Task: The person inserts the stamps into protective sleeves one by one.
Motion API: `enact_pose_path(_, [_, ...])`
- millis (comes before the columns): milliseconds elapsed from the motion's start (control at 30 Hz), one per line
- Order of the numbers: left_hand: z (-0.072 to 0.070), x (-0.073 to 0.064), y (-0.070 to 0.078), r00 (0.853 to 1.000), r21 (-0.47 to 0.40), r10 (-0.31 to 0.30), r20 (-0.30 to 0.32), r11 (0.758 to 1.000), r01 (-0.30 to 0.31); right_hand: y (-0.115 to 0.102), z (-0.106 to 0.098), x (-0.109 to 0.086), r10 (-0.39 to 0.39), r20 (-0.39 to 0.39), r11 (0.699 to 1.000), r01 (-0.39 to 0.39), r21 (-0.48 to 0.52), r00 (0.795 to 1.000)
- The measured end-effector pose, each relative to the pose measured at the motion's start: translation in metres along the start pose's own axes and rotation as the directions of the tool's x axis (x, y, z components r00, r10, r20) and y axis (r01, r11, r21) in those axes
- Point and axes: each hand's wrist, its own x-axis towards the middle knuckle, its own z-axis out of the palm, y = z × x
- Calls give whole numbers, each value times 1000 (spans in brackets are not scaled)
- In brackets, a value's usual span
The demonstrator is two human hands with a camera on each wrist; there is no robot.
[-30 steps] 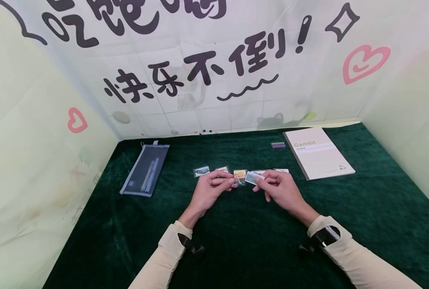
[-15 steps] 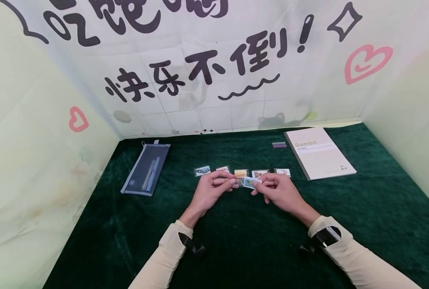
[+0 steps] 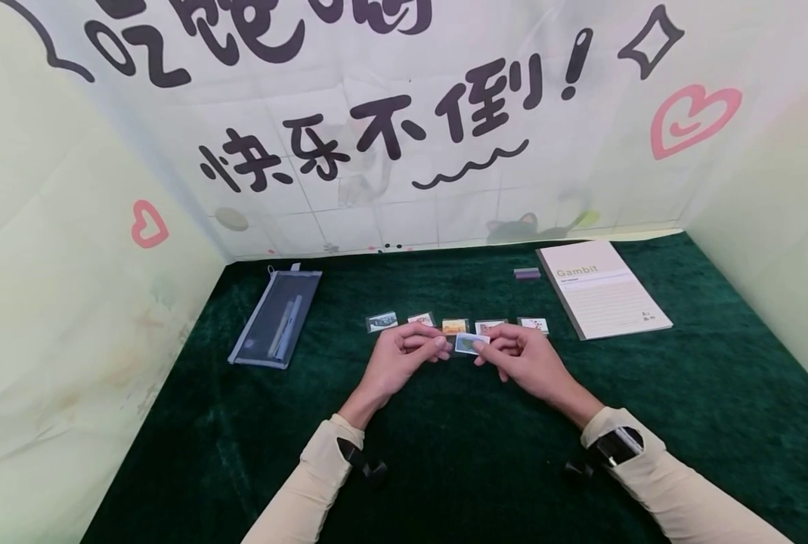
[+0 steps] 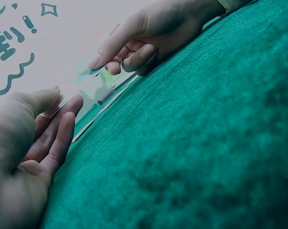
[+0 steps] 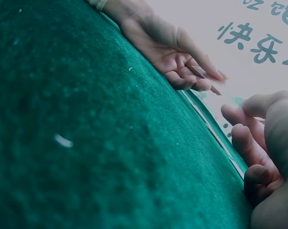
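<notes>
Between thumb and fingertips, my right hand (image 3: 531, 361) pinches a small stamp (image 3: 469, 344) with a blue and green picture and a white border. Just left of it, my left hand (image 3: 397, 361) pinches a thin clear sleeve (image 4: 52, 109), which is hard to make out against the cloth. The stamp's left edge is close to the left fingertips; whether it touches the sleeve I cannot tell. Behind the hands lies a row of stamps in clear sleeves, among them a blue-grey one (image 3: 382, 323), an orange one (image 3: 454, 326) and a white one (image 3: 534, 325). The fingers partly cover some.
A mesh zip pouch (image 3: 257, 325) with pen-like sticks inside lies at the left on the dark green cloth (image 3: 444, 461). At the back right is a notebook (image 3: 604, 291), with a small purple block (image 3: 527, 273) beside it. A printed white curtain (image 3: 376, 219) rises behind.
The right hand has brought the stamp slightly left and turned it flatter, closer to the left fingertips. My left hand has hardly moved, still pinching the clear sleeve.
</notes>
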Motion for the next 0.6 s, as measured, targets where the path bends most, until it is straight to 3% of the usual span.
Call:
enact_pose_path(367, [-1, 0, 0, 999, 77, 6, 37, 997, -9, -3, 2, 0, -11, 4, 1000, 11, -8, 1000])
enact_pose_path(600, [-1, -1, 0, 1000, 91, 2, 27, 996, -5, -2, 0, -2, -12, -8, 1000, 12, 22, 1000])
